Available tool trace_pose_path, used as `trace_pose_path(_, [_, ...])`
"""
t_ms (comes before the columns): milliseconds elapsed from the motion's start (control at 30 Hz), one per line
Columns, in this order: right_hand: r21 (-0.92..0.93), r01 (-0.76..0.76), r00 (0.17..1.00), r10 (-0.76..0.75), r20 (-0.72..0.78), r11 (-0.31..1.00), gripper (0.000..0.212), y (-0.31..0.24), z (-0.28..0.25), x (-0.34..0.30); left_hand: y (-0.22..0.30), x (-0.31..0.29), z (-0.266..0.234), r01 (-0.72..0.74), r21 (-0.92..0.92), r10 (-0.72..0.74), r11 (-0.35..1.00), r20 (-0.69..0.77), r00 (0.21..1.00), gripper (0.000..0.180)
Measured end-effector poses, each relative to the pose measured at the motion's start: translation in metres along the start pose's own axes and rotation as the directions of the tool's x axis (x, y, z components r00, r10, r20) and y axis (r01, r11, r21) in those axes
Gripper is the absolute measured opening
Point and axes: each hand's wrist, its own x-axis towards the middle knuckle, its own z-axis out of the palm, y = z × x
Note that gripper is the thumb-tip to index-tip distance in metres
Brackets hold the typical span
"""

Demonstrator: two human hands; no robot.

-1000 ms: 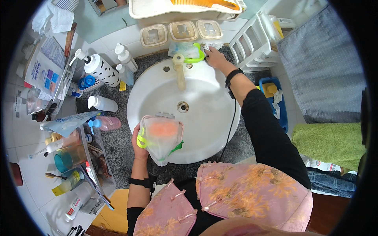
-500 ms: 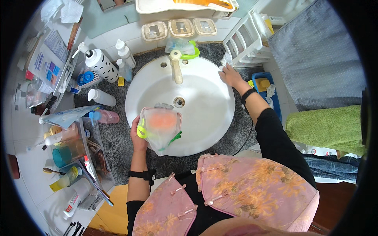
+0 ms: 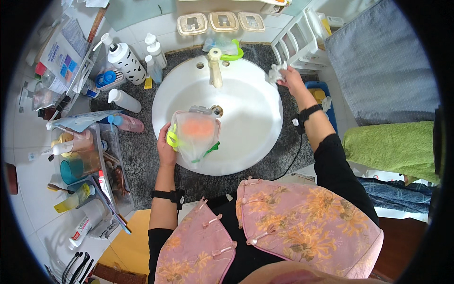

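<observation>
My left hand (image 3: pixel 165 149) is closed on the left edge of a translucent pouch (image 3: pixel 195 149) over the near left part of the white washbasin (image 3: pixel 250 142). Something orange-pink shows through the pouch. It has a yellow-green loop beside my fingers, a green tab on the opposite side and a grey piece at the top, near the drain (image 3: pixel 216 111). My right hand (image 3: pixel 293 81) pinches a crumpled white tissue (image 3: pixel 276 74) at the basin's far right rim. Behind the drain stands the cream faucet (image 3: pixel 215 68).
Pump bottles (image 3: pixel 126 64) stand left of the basin, beside a clear organizer (image 3: pixel 111 165) holding toiletries. A white rack (image 3: pixel 300 45) and a blue tray (image 3: pixel 328 111) lie to the right. Towels (image 3: pixel 390 146) hang farther right. A black cable (image 3: pixel 298 154) runs down from my right wristband.
My right hand has drawn the tissue slightly up and right, and more of it shows. The left hand keeps its hold on the pouch. The whole view has shifted a little.
</observation>
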Motion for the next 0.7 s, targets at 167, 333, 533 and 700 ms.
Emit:
trace_pose_path(167, [-0.892,0.218,0.903,-0.428,0.03,0.397,0.051,0.008,0.015,0.008,-0.001,0.002,-0.001,-0.015,0.059,0.014,0.998,0.007,1.0,0.038])
trace_pose_path(333, [-0.947,0.277,0.926,-0.31,0.217,0.165,0.045,0.032,0.057,0.014,-0.001,0.001,-0.001,0.013,0.02,-0.013,1.0,-0.018,1.0,0.039])
trace_pose_path(533, [-0.952,0.289,0.954,-0.115,0.277,0.104,0.05,0.032,0.047,0.008,-0.011,0.006,-0.005,-0.004,0.018,0.005,1.0,-0.061,0.998,0.038])
trace_pose_path(700, [-0.997,0.071,0.991,0.113,0.072,0.011,0.058,0.029,0.011,-0.055,-0.002,0.009,0.0,0.073,-0.083,-0.08,0.994,-0.092,0.993,0.038])
